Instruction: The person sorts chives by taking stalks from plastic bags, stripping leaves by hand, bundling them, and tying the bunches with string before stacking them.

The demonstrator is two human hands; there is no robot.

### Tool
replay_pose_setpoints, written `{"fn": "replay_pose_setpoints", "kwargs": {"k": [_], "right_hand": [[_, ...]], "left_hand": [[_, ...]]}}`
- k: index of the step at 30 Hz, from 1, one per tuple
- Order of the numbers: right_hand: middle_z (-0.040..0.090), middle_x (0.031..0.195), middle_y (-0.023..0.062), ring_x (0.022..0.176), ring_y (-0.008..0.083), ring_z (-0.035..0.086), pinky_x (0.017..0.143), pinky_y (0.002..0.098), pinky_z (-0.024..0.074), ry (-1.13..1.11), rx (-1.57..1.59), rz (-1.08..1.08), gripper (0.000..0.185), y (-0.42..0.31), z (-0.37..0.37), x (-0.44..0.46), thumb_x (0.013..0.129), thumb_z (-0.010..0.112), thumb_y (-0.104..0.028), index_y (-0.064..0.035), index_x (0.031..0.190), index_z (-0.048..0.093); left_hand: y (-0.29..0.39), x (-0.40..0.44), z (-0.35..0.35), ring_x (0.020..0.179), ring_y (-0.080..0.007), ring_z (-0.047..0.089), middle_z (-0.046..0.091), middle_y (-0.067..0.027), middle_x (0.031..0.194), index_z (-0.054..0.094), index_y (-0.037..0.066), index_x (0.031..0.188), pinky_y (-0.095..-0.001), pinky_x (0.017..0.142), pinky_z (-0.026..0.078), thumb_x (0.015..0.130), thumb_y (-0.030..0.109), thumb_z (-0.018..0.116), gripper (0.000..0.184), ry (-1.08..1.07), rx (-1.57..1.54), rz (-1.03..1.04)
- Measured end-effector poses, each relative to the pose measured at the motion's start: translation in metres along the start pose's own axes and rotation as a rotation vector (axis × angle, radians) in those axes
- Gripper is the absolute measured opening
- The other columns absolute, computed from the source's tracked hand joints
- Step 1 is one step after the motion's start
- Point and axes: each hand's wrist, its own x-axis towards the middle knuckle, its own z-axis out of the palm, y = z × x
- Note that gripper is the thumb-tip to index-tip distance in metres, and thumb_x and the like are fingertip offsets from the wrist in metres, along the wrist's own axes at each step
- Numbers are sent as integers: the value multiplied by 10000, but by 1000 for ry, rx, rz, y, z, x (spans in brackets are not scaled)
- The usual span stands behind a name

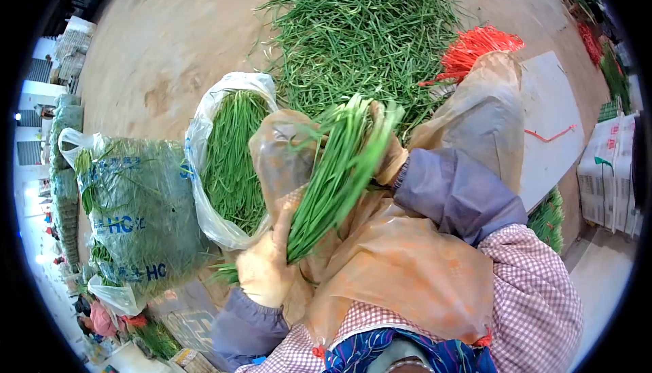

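A bunch of long green chives [326, 183] lies slantwise over my lap, its pale ends at the top. My left hand [265, 264], in a pale glove, grips the lower leafy end with the thumb along the stalks. At the upper pale end is my right hand [390, 156], curled around the stalks and partly hidden behind blurred leaves. A clear bag packed with chives [234, 162] stands open left of the bunch. Beyond my hands a large loose heap of chives [360, 33] covers the floor.
A full, blue-printed plastic bag [142, 203] stands at the left. Red ties [479, 50] lie beside the heap, near a pale board [553, 115]. A brownish plastic apron [407, 264] covers my lap and knees. White crates [608, 176] stand at the far right.
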Motion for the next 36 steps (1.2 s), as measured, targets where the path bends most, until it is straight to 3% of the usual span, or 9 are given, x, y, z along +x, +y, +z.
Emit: {"fn": "replay_pose_setpoints", "kwargs": {"k": [2, 9, 15, 19, 23, 25, 31, 33, 36], "right_hand": [[532, 1298, 258, 1196, 422, 518, 972, 582, 458, 48, -48, -89, 828, 2, 9, 0, 869, 345, -756, -72, 1319, 462], [543, 1326, 218, 1298, 374, 447, 1135, 518, 267, -801, 69, 216, 765, -24, -23, 16, 967, 235, -636, -29, 1362, 482], [616, 824, 89, 883, 283, 584, 995, 466, 394, -743, -5, 205, 741, -19, -8, 3, 998, 163, -596, -27, 1273, 550], [561, 743, 69, 791, 254, 556, 925, 452, 427, -794, -10, 225, 740, -14, 7, 1, 997, 171, -598, -23, 1269, 550], [601, 725, 88, 770, 267, 581, 864, 457, 456, -804, 20, 222, 757, -13, 17, -4, 985, 203, -623, -24, 1238, 592], [534, 761, 72, 844, 242, 548, 935, 464, 433, -816, 2, 264, 777, -22, 20, -10, 997, 133, -604, 5, 1300, 508], [651, 880, 98, 846, 212, 611, 821, 373, 522, 571, -831, -353, 520, -84, 60, -63, 986, 464, -462, -13, 1232, 555], [672, 847, 67, 739, 173, 639, 639, 304, 522, 519, -1059, -759, 348, -95, 65, -85, 902, 642, -389, -97, 1090, 618], [641, 837, 50, 763, 155, 625, 687, 251, 498, 279, -1764, -520, 336, -66, 124, -135, 897, 659, -290, -14, 1083, 613]], "left_hand": [[-1, 2, -6, 705, -368, 646, 641, -183, 965, 227, 136, 1511, -451, 590, 515, 687, 22, 642, 930, -51, 193, 77], [15, -20, 38, 640, -308, 616, 550, -160, 865, 135, 22, 1515, -411, 505, 505, 717, 120, 654, 958, -205, 269, 185], [5, -4, -16, 1176, -340, 579, 530, -240, 1324, 364, -24, 1424, -386, 964, 482, 694, 138, 820, 875, -359, -454, 222], [-2, 42, -1, 1294, -310, 460, 449, -199, 1413, 259, 15, 1487, -433, 1063, 377, 708, 269, 845, 1007, -74, -921, 178], [38, 87, 64, 1329, -269, 398, 389, -180, 1444, 135, 21, 1516, -393, 1102, 315, 664, 313, 876, 1167, -333, -1468, 248], [52, 84, 68, 1318, -244, 398, 403, -156, 1437, 177, 16, 1503, -367, 1096, 316, 651, 318, 881, 1145, -574, -1503, -23], [54, 86, 74, 1161, -238, 557, 562, -124, 1286, 379, -2, 1400, -375, 1000, 443, 677, 200, 842, 882, -649, -1760, -73], [56, 85, 73, 1132, -241, 578, 575, -119, 1267, 404, -5, 1380, -384, 978, 469, 705, 181, 816, 812, -621, -1852, -114], [52, 84, 86, 1106, -244, 595, 581, -119, 1257, 417, -7, 1370, -386, 960, 486, 735, 166, 791, 757, -607, -1872, -138]]}}
